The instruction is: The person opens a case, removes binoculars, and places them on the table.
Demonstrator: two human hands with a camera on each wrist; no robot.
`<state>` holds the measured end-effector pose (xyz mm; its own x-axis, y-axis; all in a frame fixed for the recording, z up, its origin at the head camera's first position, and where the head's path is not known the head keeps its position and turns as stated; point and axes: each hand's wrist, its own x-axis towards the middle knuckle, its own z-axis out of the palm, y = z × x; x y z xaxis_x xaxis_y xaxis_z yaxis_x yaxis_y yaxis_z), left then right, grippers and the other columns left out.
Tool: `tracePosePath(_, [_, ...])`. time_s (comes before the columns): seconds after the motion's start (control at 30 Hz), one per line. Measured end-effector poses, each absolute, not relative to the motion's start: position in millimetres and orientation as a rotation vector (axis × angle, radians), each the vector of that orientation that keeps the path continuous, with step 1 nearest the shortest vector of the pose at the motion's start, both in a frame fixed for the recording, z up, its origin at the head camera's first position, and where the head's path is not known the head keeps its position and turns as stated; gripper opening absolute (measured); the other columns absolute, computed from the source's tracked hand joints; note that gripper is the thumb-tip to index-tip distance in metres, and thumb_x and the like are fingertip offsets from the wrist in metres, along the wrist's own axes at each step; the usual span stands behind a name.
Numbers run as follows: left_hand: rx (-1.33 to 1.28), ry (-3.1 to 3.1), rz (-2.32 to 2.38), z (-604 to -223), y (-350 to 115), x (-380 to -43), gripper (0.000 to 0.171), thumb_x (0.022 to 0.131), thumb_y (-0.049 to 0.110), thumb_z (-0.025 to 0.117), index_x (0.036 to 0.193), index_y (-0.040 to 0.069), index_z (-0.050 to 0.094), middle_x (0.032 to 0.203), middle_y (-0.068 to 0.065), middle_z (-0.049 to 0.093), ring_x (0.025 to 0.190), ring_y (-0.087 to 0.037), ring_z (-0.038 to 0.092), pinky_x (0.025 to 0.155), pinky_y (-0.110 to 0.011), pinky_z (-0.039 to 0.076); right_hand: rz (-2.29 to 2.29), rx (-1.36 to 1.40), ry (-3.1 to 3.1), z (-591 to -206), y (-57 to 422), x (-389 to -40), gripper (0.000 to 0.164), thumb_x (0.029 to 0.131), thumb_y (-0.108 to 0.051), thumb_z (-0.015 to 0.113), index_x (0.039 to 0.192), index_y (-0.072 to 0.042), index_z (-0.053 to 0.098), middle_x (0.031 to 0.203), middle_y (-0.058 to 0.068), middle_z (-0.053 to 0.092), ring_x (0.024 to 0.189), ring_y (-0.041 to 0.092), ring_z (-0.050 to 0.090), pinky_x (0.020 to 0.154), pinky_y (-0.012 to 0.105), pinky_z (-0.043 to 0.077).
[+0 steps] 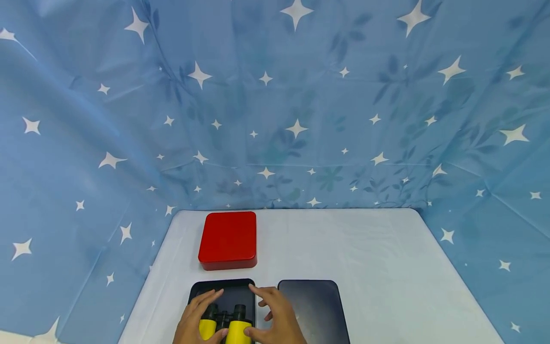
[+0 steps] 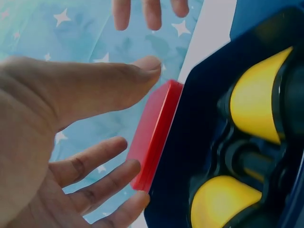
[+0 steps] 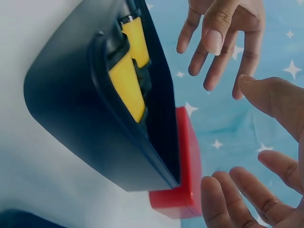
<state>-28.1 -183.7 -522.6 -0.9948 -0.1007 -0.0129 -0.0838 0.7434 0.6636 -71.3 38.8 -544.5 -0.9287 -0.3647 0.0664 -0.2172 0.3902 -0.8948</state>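
Observation:
Yellow-and-black binoculars (image 1: 237,333) lie in an open dark box (image 1: 234,292) near the front of the table. My left hand (image 1: 193,319) is above the box's left side, fingers spread and holding nothing. Opposite it, my right hand (image 1: 278,316) is over the box's right side, its thumb and fingers parted. Both wrist views show the hands apart from the binoculars (image 2: 256,102), with the fingers loosely extended. In the right wrist view the box's tall side wall (image 3: 71,104) hides part of the binoculars.
Behind the dark box sits a closed red box (image 1: 229,239). A flat dark lid or panel (image 1: 312,306) lies on the white table (image 1: 365,258) to the right. A blue star-patterned curtain (image 1: 275,119) surrounds the table's back and sides.

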Motion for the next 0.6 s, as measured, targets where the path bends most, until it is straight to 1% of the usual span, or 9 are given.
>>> tracePosePath(0.1, [0.145, -2.917, -1.071, -525.8, -189.4, -26.5, 0.078, 0.068, 0.033, 0.091, 0.138, 0.025, 0.058, 0.144, -0.009, 0.051, 0.123, -0.029, 0.051, 0.1, -0.068, 0.043, -1.59, -0.512, 2.455, -547.5, 33.9, -70.7, 0.08, 0.075, -0.037, 0.087, 0.144, -0.045, 0.047, 0.128, 0.01, 0.059, 0.101, 0.025, 0.064, 0.071, 0.021, 0.057])
tracePosePath(0.17, [0.14, -2.923, -1.053, -528.2, -192.8, -23.6, 0.078, 0.068, 0.035, 0.091, 0.138, 0.024, 0.057, 0.144, -0.01, 0.05, 0.124, -0.029, 0.05, 0.099, -0.069, 0.043, -1.601, -0.514, 2.429, -549.4, 31.4, -69.8, 0.079, 0.075, -0.035, 0.087, 0.143, -0.044, 0.048, 0.128, 0.01, 0.059, 0.101, 0.026, 0.064, 0.071, 0.022, 0.057])
tracePosePath(0.33, [0.123, -2.926, -1.077, -534.6, -198.9, -16.6, 0.076, 0.074, 0.044, 0.086, 0.14, 0.025, 0.054, 0.146, -0.01, 0.048, 0.123, -0.029, 0.049, 0.098, -0.069, 0.044, -1.6, -0.545, 2.402, -553.6, 26.4, -68.0, 0.076, 0.076, -0.036, 0.087, 0.143, -0.04, 0.051, 0.128, 0.009, 0.06, 0.099, 0.023, 0.065, 0.068, 0.023, 0.058])
tracePosePath(0.53, [0.243, -2.961, -1.194, -538.7, -202.0, -7.3, 0.076, 0.078, 0.051, 0.081, 0.144, 0.032, 0.049, 0.152, -0.006, 0.04, 0.125, -0.027, 0.048, 0.1, -0.066, 0.044, -1.585, -0.594, 2.389, -557.4, 21.2, -68.1, 0.076, 0.075, -0.034, 0.088, 0.142, -0.035, 0.053, 0.127, 0.011, 0.061, 0.096, 0.017, 0.065, 0.067, 0.022, 0.057])
tracePosePath(0.6, [0.27, -2.981, -1.213, -539.5, -202.2, -5.8, 0.077, 0.078, 0.052, 0.08, 0.145, 0.032, 0.047, 0.154, -0.007, 0.037, 0.126, -0.029, 0.048, 0.101, -0.066, 0.045, -1.582, -0.611, 2.388, -559.3, 20.0, -68.1, 0.076, 0.074, -0.034, 0.088, 0.142, -0.033, 0.054, 0.127, 0.012, 0.061, 0.095, 0.016, 0.064, 0.067, 0.022, 0.057])
